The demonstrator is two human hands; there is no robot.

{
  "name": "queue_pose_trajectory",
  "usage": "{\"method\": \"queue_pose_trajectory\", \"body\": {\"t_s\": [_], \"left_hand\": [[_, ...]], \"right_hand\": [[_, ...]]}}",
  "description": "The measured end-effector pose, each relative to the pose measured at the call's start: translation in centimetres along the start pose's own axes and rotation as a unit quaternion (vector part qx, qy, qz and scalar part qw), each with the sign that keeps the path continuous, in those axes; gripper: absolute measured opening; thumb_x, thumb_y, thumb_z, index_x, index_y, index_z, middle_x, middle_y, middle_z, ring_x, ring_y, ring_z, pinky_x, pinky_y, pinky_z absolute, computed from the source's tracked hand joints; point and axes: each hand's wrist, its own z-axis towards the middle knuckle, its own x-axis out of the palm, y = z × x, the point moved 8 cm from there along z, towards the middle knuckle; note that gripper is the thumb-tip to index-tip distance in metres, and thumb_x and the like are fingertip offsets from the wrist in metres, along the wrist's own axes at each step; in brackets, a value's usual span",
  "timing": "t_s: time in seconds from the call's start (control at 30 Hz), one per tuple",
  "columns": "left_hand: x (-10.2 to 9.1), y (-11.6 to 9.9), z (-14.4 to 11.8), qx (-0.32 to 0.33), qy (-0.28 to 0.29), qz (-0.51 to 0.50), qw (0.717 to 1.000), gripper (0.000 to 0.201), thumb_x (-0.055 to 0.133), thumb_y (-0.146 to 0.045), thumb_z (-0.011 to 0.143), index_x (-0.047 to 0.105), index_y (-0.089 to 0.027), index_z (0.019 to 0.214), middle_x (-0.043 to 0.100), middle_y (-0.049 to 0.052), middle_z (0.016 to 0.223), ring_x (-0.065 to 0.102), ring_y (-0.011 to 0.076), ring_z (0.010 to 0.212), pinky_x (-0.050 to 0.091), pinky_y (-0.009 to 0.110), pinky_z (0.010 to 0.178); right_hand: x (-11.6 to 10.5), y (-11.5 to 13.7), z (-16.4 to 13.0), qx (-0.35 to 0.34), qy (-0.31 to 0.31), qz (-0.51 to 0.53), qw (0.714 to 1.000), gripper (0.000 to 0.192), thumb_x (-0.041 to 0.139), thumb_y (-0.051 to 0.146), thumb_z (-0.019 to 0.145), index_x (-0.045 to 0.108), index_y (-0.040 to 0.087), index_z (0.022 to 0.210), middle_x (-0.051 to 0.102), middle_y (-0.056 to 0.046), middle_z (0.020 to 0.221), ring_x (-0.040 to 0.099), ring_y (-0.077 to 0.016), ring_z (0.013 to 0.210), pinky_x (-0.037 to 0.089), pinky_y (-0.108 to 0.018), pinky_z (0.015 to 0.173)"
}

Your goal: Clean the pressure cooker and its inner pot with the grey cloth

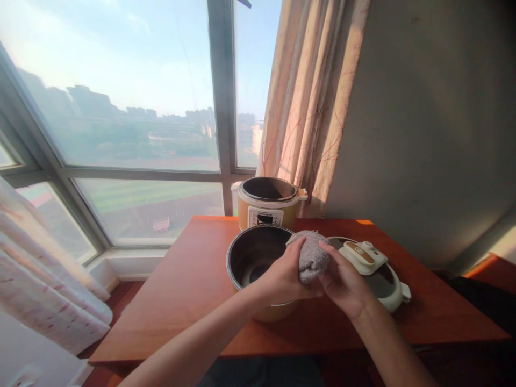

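Note:
A grey cloth (313, 260), bunched into a wad, is held between both my hands. My left hand (284, 277) grips it from the left, thumb along its upper side. From the right, my right hand (344, 282) closes on the same cloth, with a fingertip on top. Just behind and left of the hands, a dark-lined inner pot (245, 258) stands open on the table, partly hidden by my left hand and forearm. Its inside looks bare. To the right lies a pressure cooker lid (382, 277), pale-rimmed with a dark middle and a raised handle.
The cooker body (266, 207), tan and white with a front panel, stands open at the back of the reddish wooden table (193, 279). Behind are a large window (141, 107) and a patterned curtain (310, 97). A grey wall rises at the right.

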Motion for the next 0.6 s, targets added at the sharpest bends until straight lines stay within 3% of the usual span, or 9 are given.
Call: {"method": "queue_pose_trajectory", "body": {"t_s": [0.1, 0.17, 0.27, 0.33, 0.47, 0.53, 0.6], "left_hand": [[-1.7, 1.6, 0.6, -0.055, -0.084, -0.084, 0.991, 0.071, 0.075, -0.030, 0.075, 0.052, -0.019, 0.141, 0.065, 0.013, 0.133, 0.061, 0.0315, 0.122, 0.046, 0.042, 0.105], [-2.4, 3.5, 0.8, -0.139, -0.107, -0.198, 0.964, 0.046, 0.070, -0.031, 0.077, 0.066, -0.015, 0.120, 0.074, 0.012, 0.112, 0.068, 0.0298, 0.106, 0.052, 0.042, 0.097], [-3.1, 6.2, 0.2, -0.272, -0.116, -0.341, 0.892, 0.038, 0.071, -0.034, 0.074, 0.069, -0.012, 0.105, 0.076, 0.013, 0.090, 0.073, 0.0285, 0.084, 0.058, 0.043, 0.083], [-4.5, 7.1, -0.4, -0.315, -0.127, -0.350, 0.873, 0.037, 0.074, -0.034, 0.070, 0.069, -0.014, 0.101, 0.076, 0.011, 0.083, 0.073, 0.0282, 0.077, 0.059, 0.043, 0.077], [-8.1, 7.8, -0.9, -0.330, -0.128, -0.240, 0.904, 0.031, 0.071, -0.026, 0.066, 0.071, -0.016, 0.096, 0.077, 0.008, 0.083, 0.072, 0.0280, 0.079, 0.058, 0.040, 0.075], [-9.3, 7.7, -0.6, -0.310, -0.105, -0.137, 0.935, 0.028, 0.069, -0.021, 0.064, 0.073, -0.016, 0.091, 0.076, 0.006, 0.086, 0.071, 0.0279, 0.084, 0.056, 0.037, 0.077], [-9.2, 7.6, 0.0, -0.280, -0.064, -0.049, 0.957, 0.020, 0.069, -0.018, 0.062, 0.074, -0.016, 0.081, 0.075, 0.005, 0.083, 0.070, 0.0277, 0.085, 0.054, 0.035, 0.077]], "right_hand": [[2.9, 0.9, 0.2, -0.005, 0.079, -0.029, 0.996, 0.025, 0.075, 0.026, 0.080, 0.068, 0.021, 0.104, 0.076, -0.003, 0.099, 0.072, -0.0171, 0.092, 0.061, -0.023, 0.070], [4.4, 1.5, 0.0, -0.015, 0.136, -0.064, 0.989, 0.031, 0.072, 0.026, 0.081, 0.066, 0.021, 0.111, 0.074, -0.006, 0.110, 0.070, -0.0199, 0.105, 0.060, -0.029, 0.084], [4.3, 2.4, 0.2, -0.064, 0.149, -0.140, 0.977, 0.045, 0.071, 0.032, 0.082, 0.061, 0.023, 0.124, 0.068, -0.009, 0.127, 0.062, -0.0239, 0.120, 0.055, -0.037, 0.095], [2.7, 2.8, 0.7, -0.117, 0.111, -0.218, 0.963, 0.051, 0.072, 0.038, 0.080, 0.058, 0.023, 0.128, 0.066, -0.009, 0.128, 0.060, -0.0253, 0.121, 0.053, -0.040, 0.096], [-1.7, 2.4, 1.9, -0.236, -0.010, -0.403, 0.884, 0.050, 0.070, 0.045, 0.076, 0.062, 0.020, 0.119, 0.067, -0.008, 0.110, 0.062, -0.0263, 0.105, 0.048, -0.046, 0.099], [-3.0, 1.6, 2.1, -0.266, -0.031, -0.459, 0.847, 0.048, 0.067, 0.047, 0.077, 0.064, 0.019, 0.116, 0.066, -0.007, 0.101, 0.062, -0.0260, 0.097, 0.047, -0.047, 0.098], [-3.4, 0.3, 2.3, -0.255, -0.019, -0.478, 0.840, 0.049, 0.062, 0.049, 0.081, 0.063, 0.018, 0.119, 0.066, -0.005, 0.092, 0.063, -0.0255, 0.089, 0.049, -0.046, 0.092]]}}
